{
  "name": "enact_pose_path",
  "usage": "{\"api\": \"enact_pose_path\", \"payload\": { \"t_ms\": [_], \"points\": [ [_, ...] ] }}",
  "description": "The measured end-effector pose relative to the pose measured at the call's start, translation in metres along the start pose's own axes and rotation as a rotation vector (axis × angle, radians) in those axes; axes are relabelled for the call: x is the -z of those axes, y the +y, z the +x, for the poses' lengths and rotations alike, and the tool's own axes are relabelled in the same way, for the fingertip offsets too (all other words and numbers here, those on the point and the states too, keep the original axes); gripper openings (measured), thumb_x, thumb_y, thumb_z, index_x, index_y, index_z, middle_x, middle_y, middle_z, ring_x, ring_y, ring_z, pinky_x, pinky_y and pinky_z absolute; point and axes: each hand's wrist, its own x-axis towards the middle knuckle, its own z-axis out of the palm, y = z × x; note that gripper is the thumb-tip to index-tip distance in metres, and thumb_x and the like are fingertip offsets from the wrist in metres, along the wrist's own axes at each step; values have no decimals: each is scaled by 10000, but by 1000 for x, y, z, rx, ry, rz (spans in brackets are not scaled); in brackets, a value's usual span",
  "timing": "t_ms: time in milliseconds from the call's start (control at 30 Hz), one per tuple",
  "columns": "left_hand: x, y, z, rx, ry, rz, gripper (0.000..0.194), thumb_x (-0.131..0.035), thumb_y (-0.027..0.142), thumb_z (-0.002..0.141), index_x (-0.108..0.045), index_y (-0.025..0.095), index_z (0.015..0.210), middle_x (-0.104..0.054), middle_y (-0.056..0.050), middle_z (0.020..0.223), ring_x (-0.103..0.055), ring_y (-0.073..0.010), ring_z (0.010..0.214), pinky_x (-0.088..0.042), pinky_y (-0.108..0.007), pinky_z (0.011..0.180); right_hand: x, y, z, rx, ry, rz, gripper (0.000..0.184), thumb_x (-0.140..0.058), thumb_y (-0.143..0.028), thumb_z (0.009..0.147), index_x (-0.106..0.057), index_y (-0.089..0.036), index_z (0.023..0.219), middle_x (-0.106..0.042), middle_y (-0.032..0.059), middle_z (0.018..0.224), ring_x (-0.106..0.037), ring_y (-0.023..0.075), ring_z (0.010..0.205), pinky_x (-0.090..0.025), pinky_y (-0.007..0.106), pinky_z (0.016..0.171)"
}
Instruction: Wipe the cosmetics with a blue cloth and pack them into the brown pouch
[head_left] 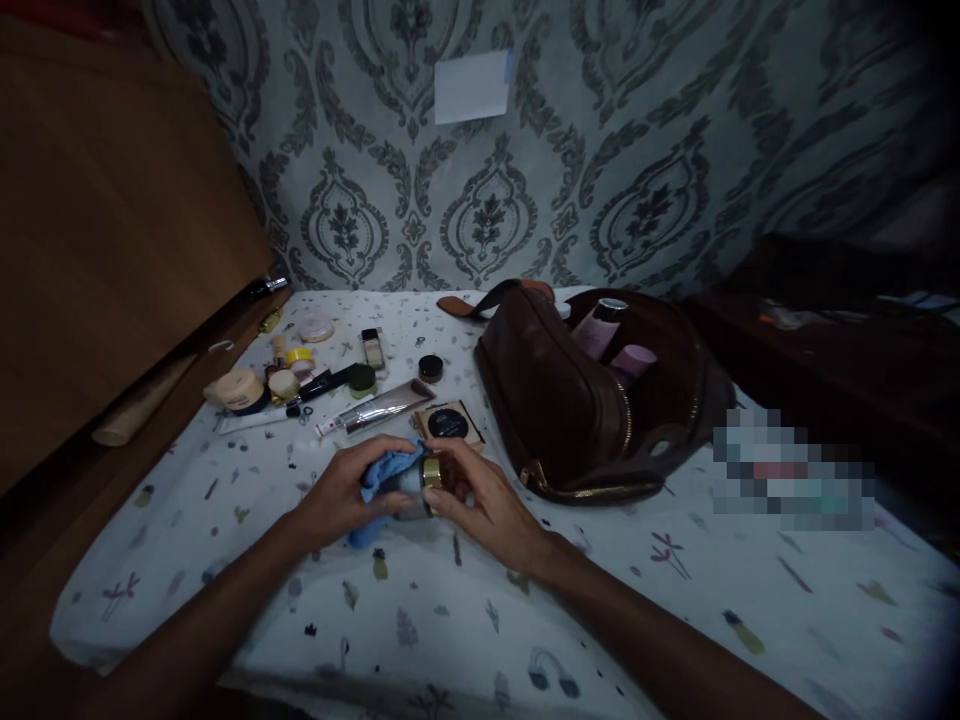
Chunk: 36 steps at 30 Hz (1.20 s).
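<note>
Between my hands, above the patterned cloth, is a small glass jar [409, 484] lying sideways with a gold lid [432, 473] toward the right. My left hand [346, 490] is closed around a blue cloth [391, 466] pressed against the jar's body. The fingers and thumb of my right hand [486, 498] grip the jar at its gold lid. Part of the cloth hangs below the jar. Just beyond my fingers lie a square compact with a dark round label [450, 424] and a silver tube [386, 404].
An open brown leather bag [551, 395] holding pink bottles stands to the right. Several cosmetics, including a cream jar [240, 391], a black-lidded pot [430, 368] and a foundation bottle [372, 348], lie at the back left. A wooden panel [112, 200] borders the left.
</note>
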Motion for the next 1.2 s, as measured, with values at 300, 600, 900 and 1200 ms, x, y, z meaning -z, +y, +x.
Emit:
{"api": "enact_pose_path", "payload": {
  "t_ms": [300,600,900,1200],
  "points": [
    [-2,1,1,-77,139,103,237,-613,384,914,-669,211,1067,-728,-76,1018,-674,-226,956,-526,-344,844,-5,15,0,-73,-48,142,695,-777,-406,774,-447,-239,1362,-675,72,1081,-682,209,885,-560,328,725],
    [-5,-2,-1,-197,141,169,215,-552,303,956,-631,206,1131,-710,-81,1033,-666,-211,958,-524,-328,841,-6,6,2,-173,56,-3,488,-810,-463,712,-588,-212,1066,-678,16,871,-646,195,791,-522,317,704],
    [-10,-14,-3,-199,-52,212,739,-732,465,811,-388,231,1422,-568,-151,1334,-554,-304,1226,-470,-434,1019,-3,1,1,-224,60,-10,500,-805,-502,693,-559,-217,1021,-583,-37,752,-547,146,679,-423,254,605],
    [-8,-11,-1,79,12,0,715,-763,480,772,-451,223,1361,-605,-123,1323,-610,-303,1170,-504,-418,977,-4,15,5,-206,46,94,555,-807,-433,711,-593,-227,1180,-592,-16,815,-560,160,735,-464,274,654]
  ]
}}
